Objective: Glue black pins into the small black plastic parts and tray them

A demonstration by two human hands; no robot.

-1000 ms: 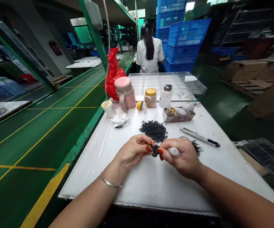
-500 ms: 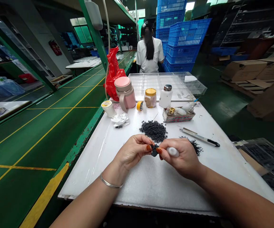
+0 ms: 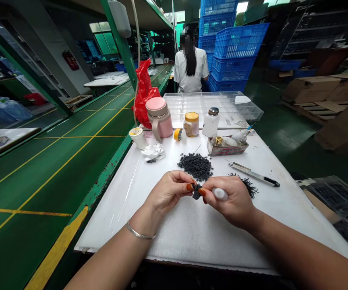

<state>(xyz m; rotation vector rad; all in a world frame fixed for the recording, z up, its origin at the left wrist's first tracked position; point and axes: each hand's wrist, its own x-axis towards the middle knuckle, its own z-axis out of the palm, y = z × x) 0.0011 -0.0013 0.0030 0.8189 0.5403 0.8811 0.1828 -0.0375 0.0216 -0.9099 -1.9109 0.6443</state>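
Pinched between the thumb and fingers of my left hand (image 3: 169, 192) is a small black part (image 3: 196, 192). My right hand (image 3: 233, 198) meets it from the other side, thumb and fingertip against the part. The same right hand is closed around a white object with a rounded end (image 3: 221, 194); the rest of it is hidden in the palm. Just beyond my hands lies a pile of small black ring-like pieces (image 3: 195, 166). Thin black strips (image 3: 250, 187) lie behind my right hand, partly covered by it.
Behind the pile stand a pink mug (image 3: 159, 117), a yellow-lidded jar (image 3: 191, 125), a white bottle (image 3: 210, 122) and a small box of bottles (image 3: 227, 148). A pen (image 3: 255, 175) lies at right, crumpled tissue (image 3: 153, 152) at left. A person (image 3: 191, 66) sits beyond the clear divided tray (image 3: 192, 105).
Almost nothing differs. Both hands keep the same grip at the black part, which appears turned very slightly; the view has shifted a tiny bit.
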